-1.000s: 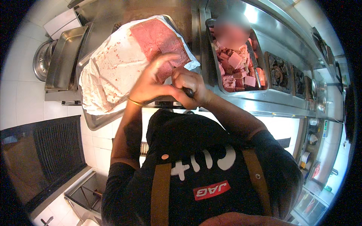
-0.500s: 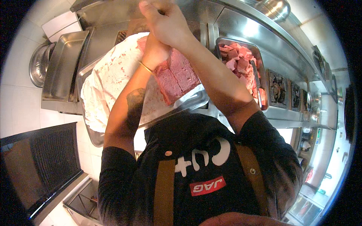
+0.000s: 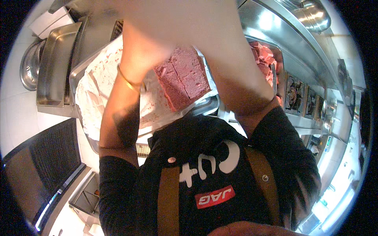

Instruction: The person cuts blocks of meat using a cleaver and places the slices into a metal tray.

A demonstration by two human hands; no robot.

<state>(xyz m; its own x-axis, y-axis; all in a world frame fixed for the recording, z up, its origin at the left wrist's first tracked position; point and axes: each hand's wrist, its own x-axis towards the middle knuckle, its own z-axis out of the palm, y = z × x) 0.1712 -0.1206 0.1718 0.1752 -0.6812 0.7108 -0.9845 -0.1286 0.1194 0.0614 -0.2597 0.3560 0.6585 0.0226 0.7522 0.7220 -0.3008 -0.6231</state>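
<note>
A slab of pinkish-red meat [image 3: 189, 76], with a straight cut running through it, lies on white paper [image 3: 96, 72] in a large metal tray [image 3: 208, 107]. My left hand [image 3: 139, 49], with a gold bangle at the wrist, is over the paper by the slab's left edge. Its fingers are hidden behind my other arm. High in the picture, very near the camera, my right hand [image 3: 157, 17] is a blur, and its fingers cannot be made out. To the right of my right forearm, a metal pan [image 3: 278, 55] holds chunks of cut meat [image 3: 264, 53].
An oblong steel pan [image 3: 59, 65] and a round metal bowl [image 3: 30, 67] stand at the left. Beyond the cut meat are stove burners [image 3: 294, 93], with a shiny metal bowl [image 3: 315, 16] at the upper right. A dark ribbed panel [image 3: 49, 151] is at lower left.
My right hand and forearm have risen toward the camera and now look larger and blurred. My left hand has shifted left, and more of the meat slab shows.
</note>
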